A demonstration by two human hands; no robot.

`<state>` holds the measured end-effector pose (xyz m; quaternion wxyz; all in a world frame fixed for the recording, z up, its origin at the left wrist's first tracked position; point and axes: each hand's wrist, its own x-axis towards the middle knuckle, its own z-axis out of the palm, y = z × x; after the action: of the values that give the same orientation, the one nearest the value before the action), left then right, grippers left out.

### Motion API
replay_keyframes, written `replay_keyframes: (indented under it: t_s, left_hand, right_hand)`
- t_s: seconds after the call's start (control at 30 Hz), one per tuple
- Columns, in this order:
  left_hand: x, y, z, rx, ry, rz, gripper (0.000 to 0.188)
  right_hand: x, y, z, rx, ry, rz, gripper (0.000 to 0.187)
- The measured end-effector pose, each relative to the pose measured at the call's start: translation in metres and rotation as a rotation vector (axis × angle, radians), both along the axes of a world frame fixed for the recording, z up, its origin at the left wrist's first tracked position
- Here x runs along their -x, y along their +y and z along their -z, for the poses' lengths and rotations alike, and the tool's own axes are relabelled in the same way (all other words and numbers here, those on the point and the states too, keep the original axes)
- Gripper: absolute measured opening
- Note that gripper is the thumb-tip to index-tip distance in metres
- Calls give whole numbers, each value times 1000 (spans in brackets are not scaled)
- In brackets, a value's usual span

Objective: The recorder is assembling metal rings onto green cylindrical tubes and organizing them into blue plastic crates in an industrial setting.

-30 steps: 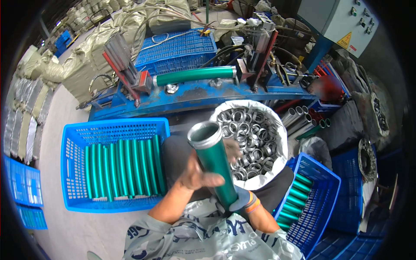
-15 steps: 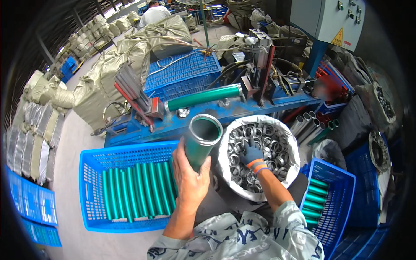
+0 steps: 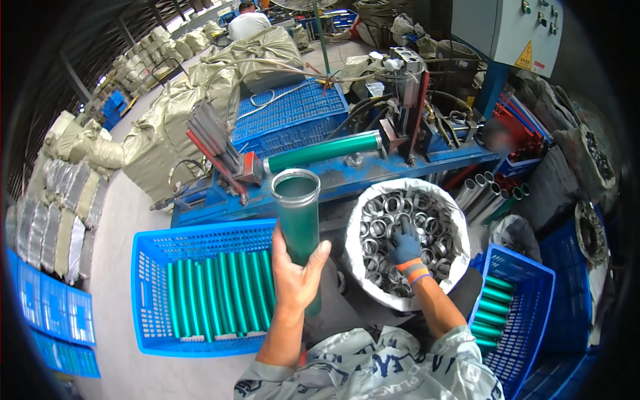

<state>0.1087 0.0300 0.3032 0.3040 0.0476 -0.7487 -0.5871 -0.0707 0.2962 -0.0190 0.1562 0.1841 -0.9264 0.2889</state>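
Note:
My bare left hand (image 3: pixel 297 277) is wrapped round a green tube (image 3: pixel 300 230), held upright with its open end up. A silvery metal ring (image 3: pixel 295 195) sits at the tube's top rim. In a dark glove with an orange cuff, my right hand (image 3: pixel 404 245) rests among loose metal rings (image 3: pixel 437 250), fingers stretched out and apart; its fingertips are partly hidden. Those rings fill a round container lined with a white sack (image 3: pixel 357 257). Beyond, a second green tube (image 3: pixel 323 152) lies across the blue machine bench (image 3: pixel 340 177) between two upright clamping units.
At left, a blue crate (image 3: pixel 150 340) holds a row of green tubes (image 3: pixel 220 293). Another blue crate (image 3: pixel 530 340) with green tubes stands at right. Bare metal tubes (image 3: pixel 477 193) lean beside the bench. A grey control box (image 3: pixel 513 33) rises at back right; a person (image 3: pixel 250 25) is far off.
My left hand has brought its tube slightly left and more upright. The right hand has shifted within the rings, its fingers now more spread. The whole view has moved a little.

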Motion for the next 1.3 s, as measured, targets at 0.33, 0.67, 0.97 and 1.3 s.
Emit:
replay_keyframes:
  t_s: [0.33, 0.67, 0.97, 1.3]
  left_hand:
    - [-2, 8, 6, 57, 64, -52, 79]
    - [2, -17, 3, 943, 179, -385, 67]
    - [9, -20, 26, 684, 192, -371, 67]
    - [-11, -94, 50, -378, 310, -261, 42]
  right_hand:
    - [-35, 21, -15, 1023, -631, -11, 26]
    - [-76, 8, -99, 1618, -995, -301, 53]
    - [-96, 21, -122, 1795, -1166, -556, 85]
    - [-126, 29, -210, 1996, -1058, -796, 107]
